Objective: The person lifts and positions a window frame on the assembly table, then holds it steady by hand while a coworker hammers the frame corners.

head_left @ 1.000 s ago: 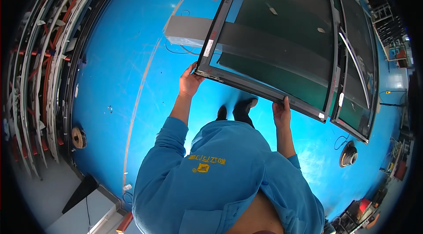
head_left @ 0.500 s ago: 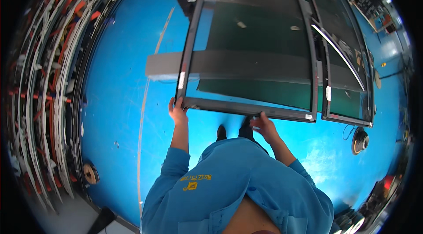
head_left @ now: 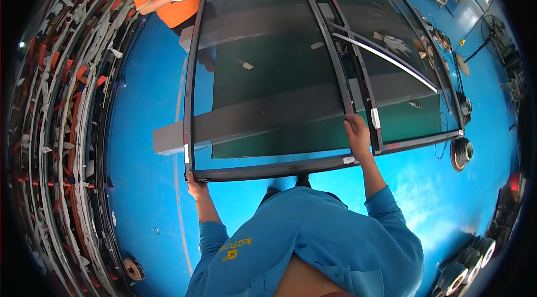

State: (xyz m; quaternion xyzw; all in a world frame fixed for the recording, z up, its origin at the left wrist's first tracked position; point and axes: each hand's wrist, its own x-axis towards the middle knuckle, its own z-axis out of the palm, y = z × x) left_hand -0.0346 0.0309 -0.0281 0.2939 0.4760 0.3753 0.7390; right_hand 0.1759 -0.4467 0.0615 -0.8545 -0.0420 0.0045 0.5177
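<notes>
A large black rectangular frame (head_left: pixel 268 171) lies flat in front of me, apparently with dark see-through mesh across it. My left hand (head_left: pixel 197 186) is closed around its near left corner. On the right-hand bar, a little beyond the near right corner, my right hand (head_left: pixel 357 132) grips with fingers over the top. Close beside that hand runs a second black frame (head_left: pixel 417 141), with a narrow gap between the two. A long pale strip (head_left: pixel 391 63) lies slantwise across this second frame. Grey padded beams (head_left: pixel 169 138) and a dark green surface (head_left: pixel 246 149) sit beneath.
At the far left corner a person in orange (head_left: pixel 178 9) wears white gloves and holds a small tool. Racks of long profiles (head_left: pixel 61 146) line the left side. Coiled rolls (head_left: pixel 461 154) and a stand fan (head_left: pixel 492 31) are on the right of the blue floor (head_left: pixel 145 185).
My right hand has moved from the near bar to the right-hand bar. The frames now sit lower and further left in view. The person in orange shows more fully.
</notes>
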